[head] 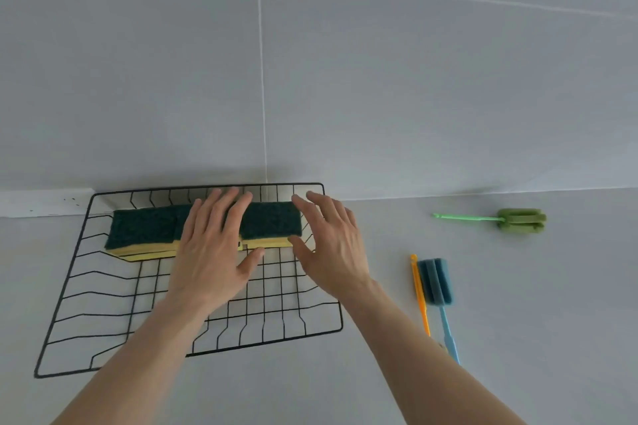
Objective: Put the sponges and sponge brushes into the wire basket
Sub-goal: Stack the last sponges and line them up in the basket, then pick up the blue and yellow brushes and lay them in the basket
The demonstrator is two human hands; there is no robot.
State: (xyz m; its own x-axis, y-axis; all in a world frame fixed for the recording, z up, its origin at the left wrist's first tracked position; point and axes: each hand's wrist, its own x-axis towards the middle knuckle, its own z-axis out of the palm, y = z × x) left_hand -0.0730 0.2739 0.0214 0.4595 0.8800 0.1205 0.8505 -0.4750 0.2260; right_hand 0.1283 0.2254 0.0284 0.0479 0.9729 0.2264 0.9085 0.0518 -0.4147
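Observation:
A black wire basket lies on the grey counter. Green-topped yellow sponges lie in a row along its far side. My left hand rests flat on the middle of the row, fingers spread. My right hand hovers at the row's right end, fingers apart, thumb by the end of the last sponge. Right of the basket lie a blue sponge brush and an orange handle side by side. A green sponge brush lies farther right near the wall.
A grey tiled wall rises right behind the basket. A white strip runs along the wall's foot at the left. Bare counter spreads to the right and in front of the basket.

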